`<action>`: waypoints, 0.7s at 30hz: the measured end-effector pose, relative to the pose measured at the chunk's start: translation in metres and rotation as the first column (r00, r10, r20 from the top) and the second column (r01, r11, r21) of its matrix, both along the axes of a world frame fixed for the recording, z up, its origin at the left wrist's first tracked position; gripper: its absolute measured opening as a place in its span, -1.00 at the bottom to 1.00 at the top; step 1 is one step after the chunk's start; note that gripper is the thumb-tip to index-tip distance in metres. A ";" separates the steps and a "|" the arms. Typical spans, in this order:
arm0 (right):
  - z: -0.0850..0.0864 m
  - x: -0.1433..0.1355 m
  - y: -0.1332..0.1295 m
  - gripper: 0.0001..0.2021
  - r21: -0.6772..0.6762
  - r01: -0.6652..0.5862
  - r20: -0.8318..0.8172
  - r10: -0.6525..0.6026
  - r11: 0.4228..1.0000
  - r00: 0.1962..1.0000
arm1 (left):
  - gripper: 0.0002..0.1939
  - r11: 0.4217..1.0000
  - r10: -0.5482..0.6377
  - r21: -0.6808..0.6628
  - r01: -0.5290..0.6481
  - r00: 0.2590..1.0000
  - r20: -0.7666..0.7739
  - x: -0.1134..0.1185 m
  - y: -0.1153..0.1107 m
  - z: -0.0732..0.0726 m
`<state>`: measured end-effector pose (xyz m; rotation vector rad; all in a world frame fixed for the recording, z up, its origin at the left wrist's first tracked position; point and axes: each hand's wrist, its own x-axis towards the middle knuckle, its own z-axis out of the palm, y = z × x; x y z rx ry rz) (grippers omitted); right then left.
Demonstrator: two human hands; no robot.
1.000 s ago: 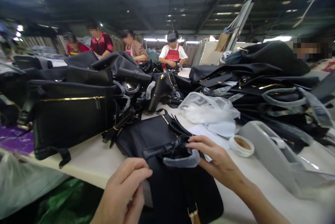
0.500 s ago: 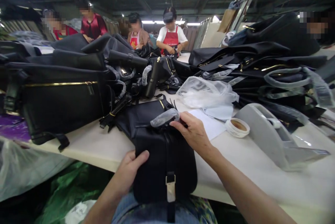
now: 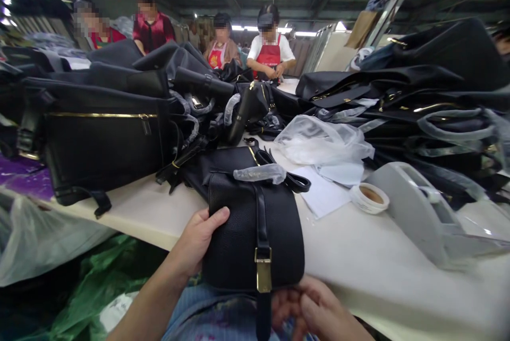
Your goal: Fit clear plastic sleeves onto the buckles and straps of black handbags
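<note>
A black backpack (image 3: 239, 224) with a strap and gold buckle (image 3: 263, 272) down its front flap lies over the table's near edge, its lower part above my lap. A handle in clear plastic wrap (image 3: 261, 173) sits across its top. My left hand (image 3: 199, 240) is closed on the flap's left side, thumb on the front and fingers hidden behind. Below the flap's lower right corner is my right hand (image 3: 311, 306), near the hanging end of the strap. Its fingers are bent and blurred, and whether they touch the bag is unclear.
More black bags are piled at left (image 3: 103, 144) and right (image 3: 398, 86). A clear plastic bag (image 3: 322, 139), white paper (image 3: 324, 192), a tape roll (image 3: 370, 197) and a grey tape dispenser (image 3: 414, 213) lie on the table (image 3: 358, 256). Several people work across it.
My right hand has let go of the wrapped handle and moved down to the flap's lower right corner. A black strap now shows beside the handle. My left hand keeps its grip.
</note>
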<state>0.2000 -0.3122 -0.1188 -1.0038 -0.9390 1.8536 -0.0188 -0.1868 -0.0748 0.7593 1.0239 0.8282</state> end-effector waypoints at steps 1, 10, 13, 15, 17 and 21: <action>-0.005 -0.009 0.006 -0.49 -0.031 0.101 -0.104 -0.103 0.994 0.989 | -0.70 1.000 -0.016 0.021 0.017 1.000 -0.017 0.000 0.001 -0.001; 0.003 -0.047 0.038 -0.62 -0.092 0.493 -0.003 -0.495 0.865 0.869 | -0.81 0.518 0.764 0.843 0.146 0.364 -0.533 -0.032 -0.044 0.032; 0.004 -0.051 0.043 -0.55 -0.042 0.497 -0.072 -0.499 0.866 0.863 | -0.74 0.394 0.720 0.852 0.346 0.460 -0.520 -0.025 -0.062 0.032; 0.005 -0.054 0.046 -0.49 -0.032 0.500 -0.122 -0.500 0.865 0.857 | -0.60 0.461 0.590 0.765 0.448 0.489 -0.642 -0.010 -0.063 0.024; 0.004 -0.056 0.050 -0.46 -0.034 0.506 -0.130 -0.506 0.862 0.853 | -0.43 0.577 0.529 0.696 0.428 0.453 -0.718 0.006 -0.054 0.014; 0.002 -0.058 0.056 -0.47 -0.040 0.532 -0.178 -0.530 0.846 0.829 | -0.38 0.759 0.376 0.562 0.329 0.483 -0.791 0.028 -0.035 0.002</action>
